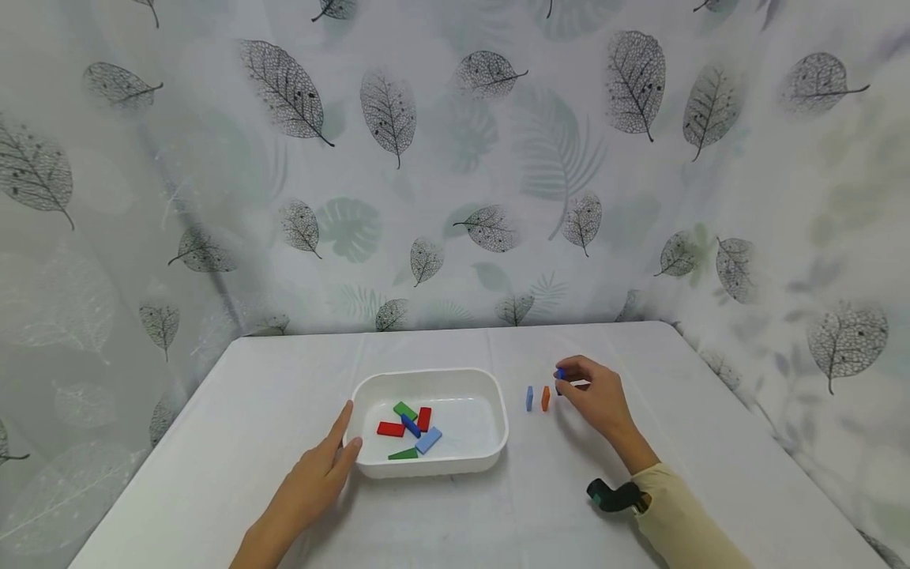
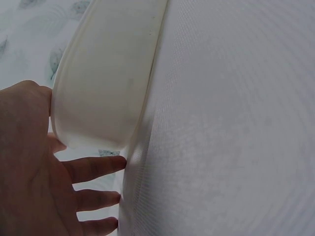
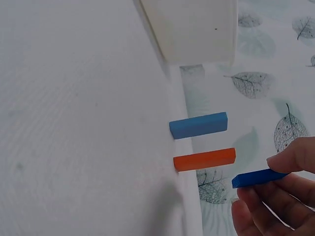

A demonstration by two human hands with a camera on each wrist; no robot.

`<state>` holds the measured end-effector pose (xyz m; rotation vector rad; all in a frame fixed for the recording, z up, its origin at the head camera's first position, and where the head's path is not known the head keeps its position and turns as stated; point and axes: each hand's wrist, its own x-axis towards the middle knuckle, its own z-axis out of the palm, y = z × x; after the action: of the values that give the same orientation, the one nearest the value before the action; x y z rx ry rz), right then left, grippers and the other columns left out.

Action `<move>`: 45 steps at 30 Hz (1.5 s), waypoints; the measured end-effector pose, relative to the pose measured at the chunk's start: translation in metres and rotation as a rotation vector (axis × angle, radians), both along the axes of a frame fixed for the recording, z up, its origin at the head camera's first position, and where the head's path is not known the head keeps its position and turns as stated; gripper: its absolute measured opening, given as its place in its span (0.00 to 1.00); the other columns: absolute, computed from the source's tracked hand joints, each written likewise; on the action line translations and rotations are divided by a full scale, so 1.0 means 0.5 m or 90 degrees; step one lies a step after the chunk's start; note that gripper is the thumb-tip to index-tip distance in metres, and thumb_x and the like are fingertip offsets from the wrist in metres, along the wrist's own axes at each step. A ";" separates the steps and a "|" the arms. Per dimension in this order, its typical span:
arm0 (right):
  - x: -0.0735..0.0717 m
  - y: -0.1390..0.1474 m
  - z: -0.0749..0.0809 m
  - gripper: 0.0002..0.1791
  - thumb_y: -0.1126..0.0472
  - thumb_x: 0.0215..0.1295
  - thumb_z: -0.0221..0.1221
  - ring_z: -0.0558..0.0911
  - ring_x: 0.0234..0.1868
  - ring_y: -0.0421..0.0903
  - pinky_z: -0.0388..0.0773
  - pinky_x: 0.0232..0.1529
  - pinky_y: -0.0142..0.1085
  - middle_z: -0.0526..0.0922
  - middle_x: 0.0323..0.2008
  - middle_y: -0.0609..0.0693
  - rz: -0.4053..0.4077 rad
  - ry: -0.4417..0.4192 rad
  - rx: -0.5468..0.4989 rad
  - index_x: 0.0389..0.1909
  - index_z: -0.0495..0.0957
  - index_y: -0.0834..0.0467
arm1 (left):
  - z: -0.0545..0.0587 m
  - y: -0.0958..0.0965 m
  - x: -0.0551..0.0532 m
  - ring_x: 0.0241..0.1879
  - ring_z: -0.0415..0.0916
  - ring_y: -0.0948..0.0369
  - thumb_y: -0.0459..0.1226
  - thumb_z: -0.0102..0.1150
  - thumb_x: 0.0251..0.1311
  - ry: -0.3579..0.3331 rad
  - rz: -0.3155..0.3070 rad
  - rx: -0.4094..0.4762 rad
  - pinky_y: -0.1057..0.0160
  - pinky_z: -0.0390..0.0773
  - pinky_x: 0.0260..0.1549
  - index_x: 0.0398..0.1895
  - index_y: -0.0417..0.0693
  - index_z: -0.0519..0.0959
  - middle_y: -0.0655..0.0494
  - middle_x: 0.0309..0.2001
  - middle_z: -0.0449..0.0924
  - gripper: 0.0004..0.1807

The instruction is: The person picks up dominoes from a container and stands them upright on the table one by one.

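Right hand [image 1: 597, 395] pinches dark blue block [image 3: 256, 179], raised, right of tray [image 1: 434, 469], beyond upright light blue block [image 3: 199, 126] and orange block [image 3: 204, 160]. Left hand [image 1: 315, 472], fingers extended, touches tray's left end. Step looks like row-standing; next calls for vertical lowering, clear of orange.

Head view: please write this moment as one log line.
right hand: pinches blue block | left hand: touches tray | orange block: upright on table

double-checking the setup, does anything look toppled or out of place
No, nothing stands out. The light blue block and orange block stand upright beside the tray. The pieces inside lie jumbled, which seems ordinary for loose blocks.
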<state>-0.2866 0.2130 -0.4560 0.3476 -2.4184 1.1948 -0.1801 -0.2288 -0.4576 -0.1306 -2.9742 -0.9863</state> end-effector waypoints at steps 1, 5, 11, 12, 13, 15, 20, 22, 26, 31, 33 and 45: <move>-0.001 0.002 -0.003 0.13 0.71 0.63 0.70 0.87 0.43 0.51 0.84 0.42 0.39 0.89 0.40 0.53 0.000 -0.007 0.000 0.49 0.84 0.64 | 0.000 0.000 0.000 0.69 0.68 0.37 0.56 0.45 0.81 -0.001 0.000 0.000 0.30 0.71 0.59 0.86 0.57 0.47 0.37 0.73 0.67 0.38; -0.005 0.010 -0.014 0.13 0.71 0.63 0.70 0.87 0.42 0.52 0.85 0.43 0.44 0.89 0.41 0.53 0.000 -0.029 0.004 0.48 0.84 0.64 | -0.001 0.001 -0.001 0.69 0.67 0.37 0.55 0.45 0.81 -0.002 -0.002 0.002 0.30 0.71 0.58 0.86 0.57 0.47 0.37 0.74 0.66 0.38; -0.011 0.015 -0.027 0.13 0.70 0.62 0.70 0.87 0.43 0.52 0.84 0.46 0.50 0.89 0.40 0.53 0.009 -0.053 0.013 0.48 0.84 0.63 | 0.000 0.002 -0.003 0.70 0.67 0.36 0.56 0.44 0.81 -0.003 -0.004 0.000 0.30 0.71 0.59 0.86 0.57 0.47 0.37 0.74 0.65 0.38; -0.012 0.015 -0.028 0.13 0.71 0.62 0.70 0.87 0.42 0.52 0.84 0.46 0.50 0.89 0.40 0.53 0.011 -0.056 0.013 0.47 0.84 0.63 | 0.000 0.002 -0.003 0.69 0.67 0.36 0.56 0.44 0.81 -0.004 -0.004 -0.003 0.30 0.71 0.59 0.86 0.57 0.46 0.37 0.74 0.66 0.38; -0.013 0.015 -0.030 0.13 0.71 0.62 0.70 0.87 0.42 0.52 0.84 0.47 0.50 0.89 0.39 0.53 0.012 -0.061 0.013 0.47 0.84 0.63 | 0.000 0.001 -0.003 0.69 0.67 0.36 0.56 0.43 0.81 -0.005 -0.003 -0.005 0.30 0.71 0.59 0.86 0.56 0.46 0.37 0.74 0.66 0.38; -0.013 0.015 -0.033 0.12 0.70 0.62 0.69 0.87 0.42 0.52 0.83 0.48 0.51 0.89 0.39 0.52 0.009 -0.076 0.016 0.46 0.84 0.63 | 0.000 0.000 -0.003 0.69 0.67 0.36 0.56 0.43 0.81 -0.009 -0.002 -0.008 0.30 0.71 0.59 0.86 0.56 0.46 0.37 0.74 0.66 0.38; -0.012 0.013 -0.037 0.11 0.70 0.63 0.68 0.87 0.44 0.53 0.81 0.50 0.53 0.89 0.40 0.53 0.002 -0.124 0.015 0.46 0.83 0.62 | 0.002 -0.002 -0.001 0.69 0.68 0.36 0.56 0.44 0.81 -0.015 0.001 -0.010 0.30 0.71 0.58 0.86 0.56 0.46 0.36 0.73 0.67 0.39; -0.012 0.013 -0.038 0.11 0.70 0.63 0.67 0.86 0.44 0.54 0.81 0.50 0.53 0.88 0.41 0.53 0.000 -0.138 0.015 0.46 0.82 0.62 | 0.003 -0.001 -0.001 0.69 0.68 0.36 0.56 0.44 0.81 -0.017 0.001 -0.011 0.30 0.71 0.58 0.86 0.56 0.46 0.36 0.73 0.66 0.39; -0.012 0.014 -0.038 0.12 0.70 0.63 0.67 0.86 0.45 0.54 0.81 0.51 0.52 0.88 0.42 0.54 0.002 -0.148 0.020 0.47 0.82 0.63 | 0.005 -0.001 0.000 0.70 0.67 0.36 0.56 0.44 0.81 -0.020 0.001 -0.009 0.30 0.71 0.58 0.86 0.57 0.46 0.37 0.74 0.66 0.39; -0.012 0.016 -0.037 0.13 0.71 0.62 0.67 0.86 0.44 0.54 0.81 0.50 0.53 0.87 0.42 0.54 0.011 -0.140 0.027 0.47 0.82 0.63 | 0.005 0.000 -0.001 0.70 0.67 0.36 0.57 0.43 0.81 -0.017 -0.002 -0.008 0.30 0.70 0.59 0.86 0.57 0.46 0.37 0.74 0.66 0.39; -0.012 0.017 -0.038 0.13 0.71 0.62 0.67 0.86 0.44 0.54 0.81 0.50 0.54 0.87 0.42 0.55 0.014 -0.137 0.028 0.48 0.81 0.63 | 0.004 0.001 -0.001 0.70 0.67 0.36 0.56 0.44 0.81 -0.015 -0.002 -0.007 0.30 0.70 0.59 0.86 0.57 0.46 0.37 0.73 0.66 0.39; -0.007 0.007 -0.026 0.14 0.70 0.67 0.63 0.83 0.52 0.55 0.82 0.51 0.53 0.85 0.50 0.58 -0.027 -0.036 -0.026 0.53 0.81 0.61 | 0.004 0.004 0.001 0.69 0.68 0.36 0.56 0.44 0.81 -0.019 0.000 -0.005 0.30 0.71 0.59 0.86 0.56 0.46 0.36 0.73 0.67 0.39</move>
<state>-0.2898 0.2166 -0.4691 0.2526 -2.4324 1.2506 -0.1798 -0.2271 -0.4555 -0.1158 -3.0052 -0.9855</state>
